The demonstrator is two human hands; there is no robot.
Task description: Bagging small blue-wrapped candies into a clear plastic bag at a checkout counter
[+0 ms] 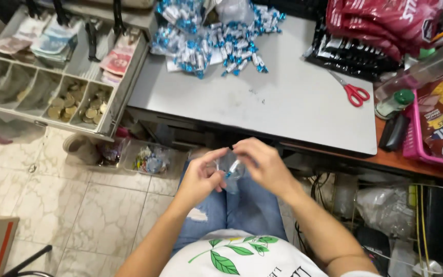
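My left hand (199,177) and right hand (262,163) both pinch a small clear bag (230,166) over my lap, fingers closed on it; grey worktop (293,97) beyond; blue-wrapped candies (216,41) piled far edge; red scissors (354,92) right; open cash drawer (52,82) left.

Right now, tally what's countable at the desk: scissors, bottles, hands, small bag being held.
Red-handled scissors: 1
Green-capped bottle: 1
Hands: 2, left hand, right hand
Small clear bag held between both: 1
Total: 5
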